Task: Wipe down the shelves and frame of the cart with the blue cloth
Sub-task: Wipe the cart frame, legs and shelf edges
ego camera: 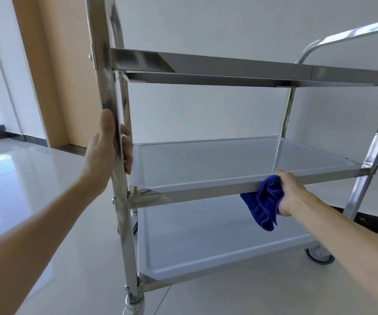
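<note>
The blue cloth (263,202) is lying bunched against the front edge of the cart's middle shelf (206,160), hanging below that rim, with the right hand (291,193) gripping it, fingers curled round the folds and thumb resting along the shelf lip. Left of the cloth, the left hand (109,144) is wrapping the near upright post (106,71), fingers clamped round the steel just above the middle shelf's corner. The cart (228,76) is showing three shelves, each with a raised rim and bare open space between them, four uprights and three visible wheels. Glossy floor (24,178) is lying open left of the cart; a white wall (206,26) is standing behind it.
</note>
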`<action>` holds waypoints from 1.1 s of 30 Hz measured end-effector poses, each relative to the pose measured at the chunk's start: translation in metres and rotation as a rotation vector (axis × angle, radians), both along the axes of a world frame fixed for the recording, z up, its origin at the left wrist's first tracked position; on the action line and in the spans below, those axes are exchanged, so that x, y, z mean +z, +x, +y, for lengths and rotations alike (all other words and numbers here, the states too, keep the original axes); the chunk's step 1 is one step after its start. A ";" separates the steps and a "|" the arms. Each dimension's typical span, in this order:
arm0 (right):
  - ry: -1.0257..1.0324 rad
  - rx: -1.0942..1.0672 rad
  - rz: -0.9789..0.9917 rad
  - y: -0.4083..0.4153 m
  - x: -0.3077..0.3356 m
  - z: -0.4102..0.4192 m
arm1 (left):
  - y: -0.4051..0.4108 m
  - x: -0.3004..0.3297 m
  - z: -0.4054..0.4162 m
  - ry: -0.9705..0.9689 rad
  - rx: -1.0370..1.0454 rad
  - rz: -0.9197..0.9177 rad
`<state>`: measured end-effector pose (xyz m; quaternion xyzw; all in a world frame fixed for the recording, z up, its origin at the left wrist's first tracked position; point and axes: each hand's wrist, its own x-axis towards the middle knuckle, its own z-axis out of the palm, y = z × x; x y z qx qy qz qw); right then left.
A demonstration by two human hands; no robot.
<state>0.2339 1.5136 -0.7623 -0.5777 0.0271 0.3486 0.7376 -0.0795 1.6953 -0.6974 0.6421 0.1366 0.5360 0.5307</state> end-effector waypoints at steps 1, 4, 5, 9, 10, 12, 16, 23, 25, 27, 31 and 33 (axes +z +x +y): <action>0.005 -0.007 0.002 0.003 0.000 -0.005 | 0.005 0.000 0.000 -0.003 -0.013 0.004; 0.016 -0.036 0.003 0.013 -0.001 -0.019 | 0.020 0.000 0.003 0.002 -0.040 0.030; 0.014 -0.043 0.000 0.016 -0.001 -0.023 | 0.025 -0.001 0.003 -0.005 -0.043 0.035; 0.005 -0.079 -0.013 0.027 0.001 -0.041 | 0.050 0.000 0.001 -0.059 -0.016 0.039; 0.001 -0.090 -0.019 0.030 0.001 -0.045 | 0.056 0.000 0.001 -0.067 -0.001 0.048; -0.010 -0.106 -0.031 0.036 0.000 -0.052 | 0.067 0.001 -0.001 -0.081 0.019 0.073; -0.072 -0.080 -0.067 0.047 -0.002 -0.073 | 0.086 0.002 -0.006 -0.109 0.014 0.107; -0.246 0.136 -0.170 0.048 0.006 -0.129 | 0.105 -0.003 -0.015 -0.098 -0.055 0.075; -0.235 0.135 -0.216 0.039 0.028 -0.136 | 0.108 -0.004 -0.016 -0.103 -0.070 0.069; -0.167 0.099 -0.342 0.023 0.060 -0.134 | 0.111 -0.005 -0.017 -0.099 -0.098 0.074; -0.035 -0.084 -1.111 -0.031 0.136 -0.112 | 0.114 -0.005 -0.016 -0.094 -0.136 0.098; 0.097 -0.239 -1.566 -0.062 0.172 -0.093 | 0.115 -0.005 -0.017 -0.092 -0.133 0.110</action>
